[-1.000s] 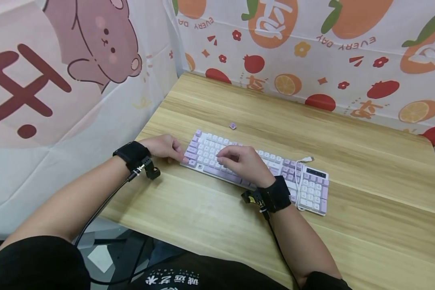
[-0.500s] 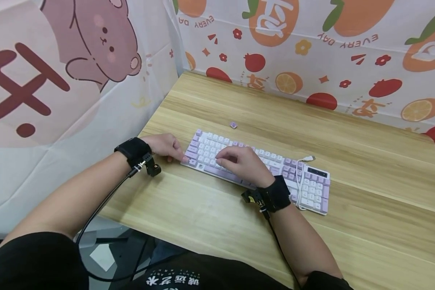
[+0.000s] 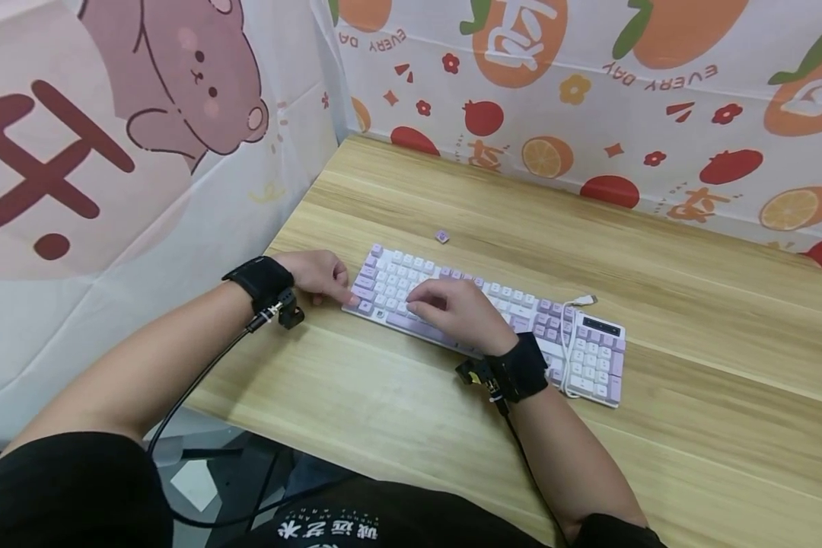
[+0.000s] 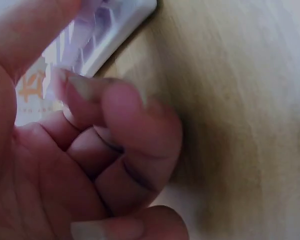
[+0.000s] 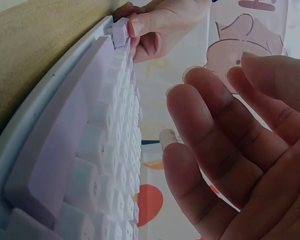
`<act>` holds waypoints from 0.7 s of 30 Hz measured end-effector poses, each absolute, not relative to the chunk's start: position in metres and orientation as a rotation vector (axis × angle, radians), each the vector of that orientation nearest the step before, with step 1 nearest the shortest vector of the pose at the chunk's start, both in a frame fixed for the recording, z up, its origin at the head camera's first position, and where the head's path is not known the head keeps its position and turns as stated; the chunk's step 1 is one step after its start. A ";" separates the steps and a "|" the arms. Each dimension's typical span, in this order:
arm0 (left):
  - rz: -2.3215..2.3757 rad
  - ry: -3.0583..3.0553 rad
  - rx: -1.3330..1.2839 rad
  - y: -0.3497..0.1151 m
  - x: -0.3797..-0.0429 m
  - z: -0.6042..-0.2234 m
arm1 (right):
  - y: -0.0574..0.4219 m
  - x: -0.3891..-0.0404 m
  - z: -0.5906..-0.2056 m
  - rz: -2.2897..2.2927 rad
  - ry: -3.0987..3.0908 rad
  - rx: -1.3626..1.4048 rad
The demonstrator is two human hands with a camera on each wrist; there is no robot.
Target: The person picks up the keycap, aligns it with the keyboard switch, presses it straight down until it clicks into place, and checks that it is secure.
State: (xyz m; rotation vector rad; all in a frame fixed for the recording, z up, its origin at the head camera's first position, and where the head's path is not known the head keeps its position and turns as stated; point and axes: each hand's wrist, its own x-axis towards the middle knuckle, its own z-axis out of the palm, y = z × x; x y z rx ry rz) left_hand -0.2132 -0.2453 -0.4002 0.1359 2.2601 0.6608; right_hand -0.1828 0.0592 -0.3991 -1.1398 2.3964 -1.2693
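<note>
A white-and-lilac keyboard (image 3: 411,323) lies slantwise on the wooden table. My left hand (image 3: 318,275) is at its left end. The thumb reaches out to the lilac corner keycap (image 5: 121,33), its tip against that cap in the right wrist view. The other fingers (image 4: 140,120) are loosely bent beside the keyboard's edge, with nothing between them and the palm. Over the middle keys hovers my right hand (image 3: 457,308); its gently bent fingers (image 5: 192,107) are apart from the keys and hold nothing. It hides part of the key rows.
One loose lilac keycap (image 3: 441,237) lies on the table behind the keyboard. A white USB cable (image 3: 565,342) is looped over the keyboard's right part, its plug (image 3: 584,300) past the back edge. Printed curtains (image 3: 507,114) hang behind and to the left of the table (image 3: 712,320).
My left hand has shifted slightly right, its thumb stretched further over the corner key and its other fingers drawn back a little. The right hand and keyboard have barely moved.
</note>
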 end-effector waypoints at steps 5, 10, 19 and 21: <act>0.607 2.342 0.109 -0.246 -0.209 -0.403 | 0.058 -0.180 -0.397 -1.241 2.405 -1.134; 0.636 2.371 0.114 -0.248 -0.204 -0.406 | 0.060 -0.182 -0.395 -1.240 2.406 -1.109; 0.730 2.362 0.176 -0.247 -0.196 -0.403 | 0.069 -0.191 -0.400 -0.963 2.449 -0.909; 0.711 2.366 0.182 -0.245 -0.197 -0.400 | 0.070 -0.192 -0.401 -0.937 2.447 -0.883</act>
